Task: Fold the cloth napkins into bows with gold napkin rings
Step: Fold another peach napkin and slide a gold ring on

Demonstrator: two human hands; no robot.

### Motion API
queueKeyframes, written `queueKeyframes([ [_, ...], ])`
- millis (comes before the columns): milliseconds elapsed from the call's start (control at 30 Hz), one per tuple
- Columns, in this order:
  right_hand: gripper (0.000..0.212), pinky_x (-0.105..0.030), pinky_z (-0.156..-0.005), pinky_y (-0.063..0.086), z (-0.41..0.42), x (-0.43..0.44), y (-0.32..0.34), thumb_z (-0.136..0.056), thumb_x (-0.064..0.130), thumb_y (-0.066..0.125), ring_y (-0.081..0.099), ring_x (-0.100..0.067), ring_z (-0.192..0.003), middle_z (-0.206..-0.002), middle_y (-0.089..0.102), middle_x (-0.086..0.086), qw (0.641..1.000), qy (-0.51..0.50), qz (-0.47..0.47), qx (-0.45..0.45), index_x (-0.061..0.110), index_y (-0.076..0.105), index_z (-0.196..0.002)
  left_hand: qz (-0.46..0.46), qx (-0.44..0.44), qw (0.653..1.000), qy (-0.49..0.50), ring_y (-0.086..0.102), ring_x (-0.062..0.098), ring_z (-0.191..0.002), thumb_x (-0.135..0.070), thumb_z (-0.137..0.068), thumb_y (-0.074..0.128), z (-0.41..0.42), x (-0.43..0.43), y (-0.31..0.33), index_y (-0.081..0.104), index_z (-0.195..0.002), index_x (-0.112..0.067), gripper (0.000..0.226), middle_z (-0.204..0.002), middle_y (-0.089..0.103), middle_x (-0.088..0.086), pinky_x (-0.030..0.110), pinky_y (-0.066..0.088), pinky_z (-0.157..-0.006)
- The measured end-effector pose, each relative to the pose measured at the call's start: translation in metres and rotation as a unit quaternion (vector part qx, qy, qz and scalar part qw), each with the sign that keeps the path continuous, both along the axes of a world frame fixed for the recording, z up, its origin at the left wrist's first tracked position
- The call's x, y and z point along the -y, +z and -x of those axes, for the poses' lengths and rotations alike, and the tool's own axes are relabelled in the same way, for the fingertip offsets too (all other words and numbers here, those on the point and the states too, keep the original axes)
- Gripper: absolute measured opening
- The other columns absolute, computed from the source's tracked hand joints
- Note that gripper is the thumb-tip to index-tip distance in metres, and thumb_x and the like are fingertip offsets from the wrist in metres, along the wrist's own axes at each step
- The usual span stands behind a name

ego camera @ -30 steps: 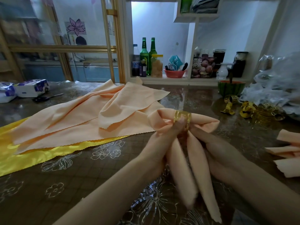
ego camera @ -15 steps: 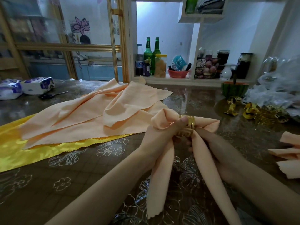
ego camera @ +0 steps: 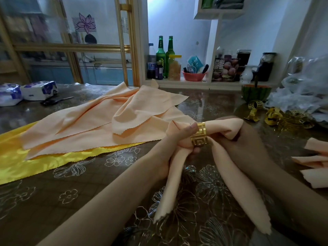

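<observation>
A peach cloth napkin (ego camera: pixel 229 126) is gathered into a bow shape, its middle passed through a gold napkin ring (ego camera: pixel 199 135). Two tails hang toward me across the table. My left hand (ego camera: pixel 179 137) grips the left loop and presses its thumb against the ring. My right hand (ego camera: pixel 248 139) holds the right loop from below and behind. More gold napkin rings (ego camera: pixel 273 116) lie at the right, near a plastic bag. A pile of flat peach napkins (ego camera: pixel 99 126) lies at the left on a yellow cloth (ego camera: pixel 16 164).
Folded peach napkins (ego camera: pixel 316 162) sit at the right edge. A watermelon-shaped bowl (ego camera: pixel 256 91) and a crumpled plastic bag (ego camera: pixel 301 93) stand at the back right. Tissue packs (ego camera: pixel 39 90) and scissors (ego camera: pixel 55 101) lie at the far left. Bottles (ego camera: pixel 160 57) stand on the back shelf.
The two tails have spread apart from lying side by side. The bow and ring have shifted slightly toward the right, and my right hand has come up round the right loop.
</observation>
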State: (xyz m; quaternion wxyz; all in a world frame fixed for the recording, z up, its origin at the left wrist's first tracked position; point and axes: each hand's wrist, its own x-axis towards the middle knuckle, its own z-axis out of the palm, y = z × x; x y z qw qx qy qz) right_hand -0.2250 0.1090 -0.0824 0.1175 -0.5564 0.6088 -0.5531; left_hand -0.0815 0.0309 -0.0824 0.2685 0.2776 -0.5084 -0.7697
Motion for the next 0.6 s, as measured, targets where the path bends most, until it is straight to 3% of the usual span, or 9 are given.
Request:
queueKeyframes([
  [67,0.043,-0.003,-0.070,0.043,0.000,0.000,-0.001,-0.076,-0.003,0.069,0.057,0.004,-0.083,-0.094,0.056,0.019,0.989,-0.001,0.005,-0.149,0.032,0.054,-0.098,-0.005,0.022,0.999,-0.037,0.055,0.011,-0.040,-0.039,-0.093,0.046,-0.001,0.001,0.002,0.062,-0.077,-0.003,0.042,-0.051,0.059,0.007,0.019,0.046,-0.043],
  [100,0.042,-0.003,-0.069,0.043,-0.001,0.001,-0.001,-0.079,0.000,0.067,0.054,0.006,-0.084,-0.095,0.053,0.020,0.987,0.002,-0.004,-0.159,0.031,0.051,-0.103,0.000,0.011,0.999,-0.043,0.052,0.009,-0.035,-0.042,-0.095,0.038,0.000,0.002,0.000,0.063,-0.069,-0.004,0.053,-0.044,0.056,0.005,0.018,0.043,-0.039],
  [167,0.028,-0.007,-0.064,0.045,-0.005,0.001,0.001,-0.085,0.013,0.063,0.055,0.006,-0.081,-0.093,0.055,0.018,0.996,-0.004,-0.024,-0.086,0.027,0.050,-0.107,0.009,-0.007,1.000,-0.008,0.052,0.009,-0.036,-0.051,-0.085,0.047,0.006,0.002,-0.003,0.068,-0.059,-0.009,0.053,-0.046,0.057,0.004,0.018,0.042,-0.039],
  [233,0.011,-0.013,-0.057,0.047,-0.007,0.002,0.004,-0.088,0.021,0.059,0.063,0.001,-0.070,-0.081,0.067,0.008,0.996,0.027,-0.063,0.056,0.021,0.058,-0.099,0.042,-0.001,0.997,0.059,0.055,0.010,-0.040,-0.054,-0.069,0.059,0.004,-0.001,-0.006,0.068,-0.068,-0.009,0.046,-0.052,0.060,0.005,0.018,0.045,-0.040],
  [367,0.026,-0.031,-0.064,0.051,-0.004,0.000,0.008,-0.072,0.024,0.062,0.063,-0.019,-0.069,-0.079,0.069,-0.009,0.933,0.142,-0.149,0.295,0.011,0.067,-0.094,0.112,-0.005,0.986,0.123,0.061,0.009,-0.055,-0.043,-0.065,0.071,-0.001,-0.002,-0.008,0.066,-0.085,-0.014,0.035,-0.066,0.067,0.001,0.020,0.051,-0.050],
  [467,0.035,-0.030,-0.064,0.052,-0.002,0.000,0.007,-0.072,0.022,0.061,0.061,-0.021,-0.073,-0.083,0.065,-0.011,0.915,0.184,-0.173,0.316,0.005,0.063,-0.103,0.106,0.000,0.984,0.143,0.062,0.012,-0.060,-0.036,-0.064,0.076,-0.001,-0.003,-0.008,0.068,-0.082,-0.015,0.029,-0.067,0.068,0.002,0.024,0.052,-0.055],
  [600,0.035,-0.024,-0.053,0.052,-0.005,0.000,0.005,-0.075,0.029,0.063,0.061,-0.015,-0.061,-0.073,0.065,-0.007,0.920,0.162,-0.160,0.320,0.007,0.063,-0.103,0.124,0.006,0.985,0.121,0.067,0.021,-0.074,-0.040,-0.064,0.076,0.001,-0.004,-0.011,0.069,-0.086,-0.014,0.034,-0.078,0.072,0.007,0.037,0.056,-0.074],
])
